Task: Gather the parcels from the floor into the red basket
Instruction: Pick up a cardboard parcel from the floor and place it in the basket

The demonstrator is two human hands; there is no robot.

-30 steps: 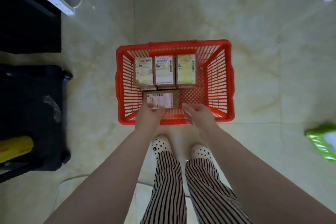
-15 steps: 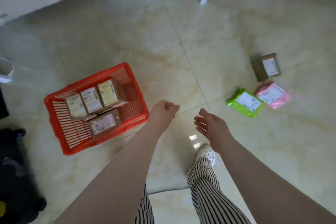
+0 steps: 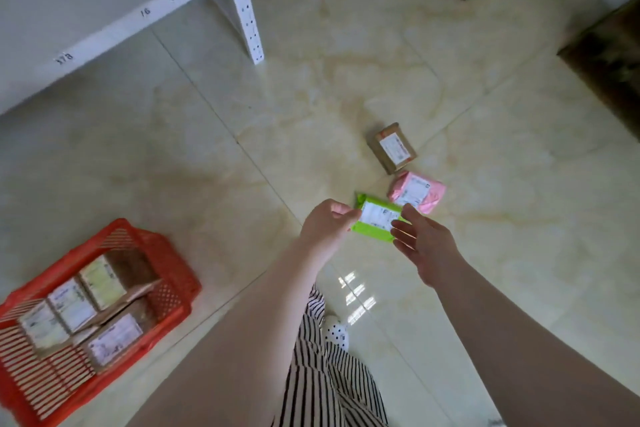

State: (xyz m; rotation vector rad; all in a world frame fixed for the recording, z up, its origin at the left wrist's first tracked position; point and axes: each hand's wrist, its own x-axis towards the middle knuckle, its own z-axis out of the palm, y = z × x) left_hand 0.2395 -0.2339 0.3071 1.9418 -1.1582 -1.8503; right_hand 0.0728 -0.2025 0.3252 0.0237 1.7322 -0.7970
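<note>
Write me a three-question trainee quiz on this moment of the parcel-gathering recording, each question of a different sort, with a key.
1. True or false: the green parcel already lies in the red basket.
2. Which parcel lies farthest from the person on the floor? A) the pink parcel B) the brown box C) the green parcel
3. How many parcels show in the red basket?

Key: 1. False; it is over the floor between the left hand and the right hand. 2. B. 3. Four.

The pale marbled tile floor (image 3: 277,107) carries a red basket (image 3: 166,253), a brown box (image 3: 393,147), a pink parcel (image 3: 417,191) and a white rack leg (image 3: 247,17).
</note>
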